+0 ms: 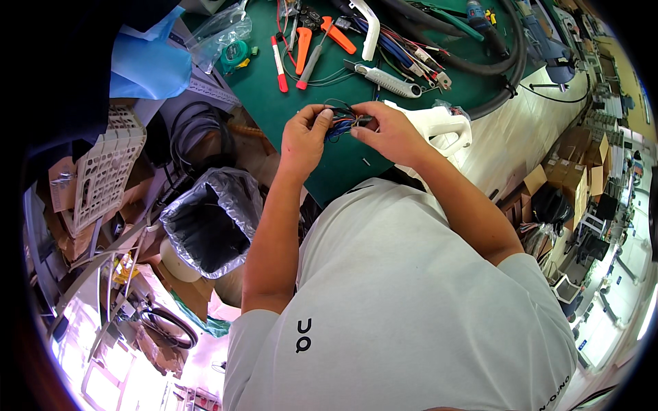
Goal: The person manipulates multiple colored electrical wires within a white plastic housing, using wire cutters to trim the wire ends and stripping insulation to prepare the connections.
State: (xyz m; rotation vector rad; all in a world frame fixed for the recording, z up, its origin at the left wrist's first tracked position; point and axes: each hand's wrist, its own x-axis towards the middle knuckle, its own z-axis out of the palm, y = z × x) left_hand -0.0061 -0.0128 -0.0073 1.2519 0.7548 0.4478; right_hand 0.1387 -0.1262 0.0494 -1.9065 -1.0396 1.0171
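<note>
Near the upper middle of the frame, the left hand [303, 139] and right hand [388, 130] are pinching a small bundle of blue, red and black wires [345, 121] between them, above the green work mat [343, 161], just beside a white plastic handle-shaped part [439, 127].

You see this through a single head-worn fisheye camera, the left one of a pair, looking steeply down past your own chest. Your grey T-shirt [411, 301] fills the lower middle of the view, very near the lens. Your forearms rise from there to your left hand [305, 137] and right hand [391, 131], which meet a little above the centre, at close working range. Beyond them the green work mat [329, 89] runs to the upper edge. Straight lines bow toward the dark circular rim. The bin with its plastic liner [209, 222] sits low on your left, the floor farther below.
</note>
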